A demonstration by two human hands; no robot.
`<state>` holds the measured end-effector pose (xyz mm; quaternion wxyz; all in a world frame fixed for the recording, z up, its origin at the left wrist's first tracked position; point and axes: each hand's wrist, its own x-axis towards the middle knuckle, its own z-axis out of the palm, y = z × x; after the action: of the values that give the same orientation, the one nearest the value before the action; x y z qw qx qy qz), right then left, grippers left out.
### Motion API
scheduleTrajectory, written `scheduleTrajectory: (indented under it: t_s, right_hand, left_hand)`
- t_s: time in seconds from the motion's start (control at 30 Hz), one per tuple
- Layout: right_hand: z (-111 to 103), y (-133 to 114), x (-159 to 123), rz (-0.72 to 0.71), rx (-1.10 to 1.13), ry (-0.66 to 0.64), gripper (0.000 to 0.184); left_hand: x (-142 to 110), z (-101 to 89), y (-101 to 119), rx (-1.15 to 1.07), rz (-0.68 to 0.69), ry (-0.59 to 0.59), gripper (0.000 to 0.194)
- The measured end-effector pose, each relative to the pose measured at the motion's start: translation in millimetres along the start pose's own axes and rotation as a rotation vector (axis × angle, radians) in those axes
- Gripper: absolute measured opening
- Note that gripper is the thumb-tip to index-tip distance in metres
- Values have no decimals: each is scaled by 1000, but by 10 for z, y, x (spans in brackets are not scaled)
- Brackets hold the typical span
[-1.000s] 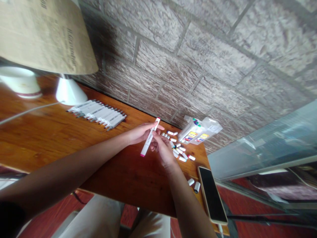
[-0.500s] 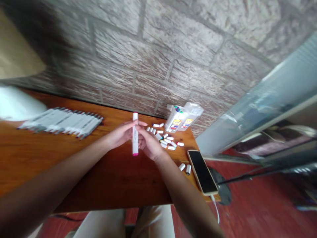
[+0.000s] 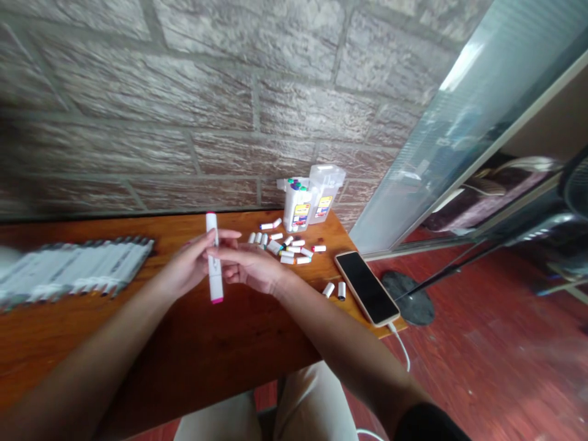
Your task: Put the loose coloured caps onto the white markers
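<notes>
A white cable (image 3: 405, 353) plugs into the phone (image 3: 367, 289).

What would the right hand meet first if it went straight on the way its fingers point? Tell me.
The white marker with pink ends, which the right hand seems to touch with its thumb; just past it, the left hand. How the fingers overlap in depth is unclear.

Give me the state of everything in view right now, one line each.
Pink-ended marker: held in both hands, seemingly capped at both ends
Left hand: gripping the marker
Right hand: gripping the marker
Row of markers: lying side by side
Small caps: loose, scattered
Clear case: upright, open, markers inside
Phone: face up, screen dark
White cable: plugged into phone
</notes>
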<state>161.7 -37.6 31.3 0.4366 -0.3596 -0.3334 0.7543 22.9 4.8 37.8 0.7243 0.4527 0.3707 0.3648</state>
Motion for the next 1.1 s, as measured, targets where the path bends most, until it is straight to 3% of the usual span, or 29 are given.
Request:
scheduleTrajectory:
  t_s: [0.13, 0.3, 0.4, 0.47, 0.63, 0.77, 0.83, 0.97, 1.1]
  right_hand:
    - [3, -20, 12, 2, 32, -6, 45]
    - [-47, -106, -35, -14, 19, -90, 45]
    - [-60, -204, -132, -178, 2, -17, 43]
    - [-77, -343, -181, -343, -21, 104, 49]
    - [-120, -904, -75, -681, -452, 344, 49]
    - [-177, -1230, 144, -750, -1044, 622, 31]
    - [-211, -1304, 223, -739, -1172, 696, 21]
    - [-186, -1322, 219, -728, -1204, 678, 27]
    - [-95, -1333, -49, -785, -1245, 628, 35]
  left_hand:
    - [-11, -24, -1, -14, -9, -21, 37]
    - [12, 10, -23, -152, -9, 38, 35]
    - [57, 1, -75, -263, 155, 86, 30]
    - [105, -34, -95, -273, 268, 163, 43]
    - [180, -121, -74, -342, 316, 178, 63]
    - [173, -128, -98, -376, 296, 142, 65]
    - [171, -125, -118, -386, 287, 127, 64]
    - [175, -124, -139, -399, 282, 110, 65]
    - [180, -124, -167, -371, 260, 95, 67]
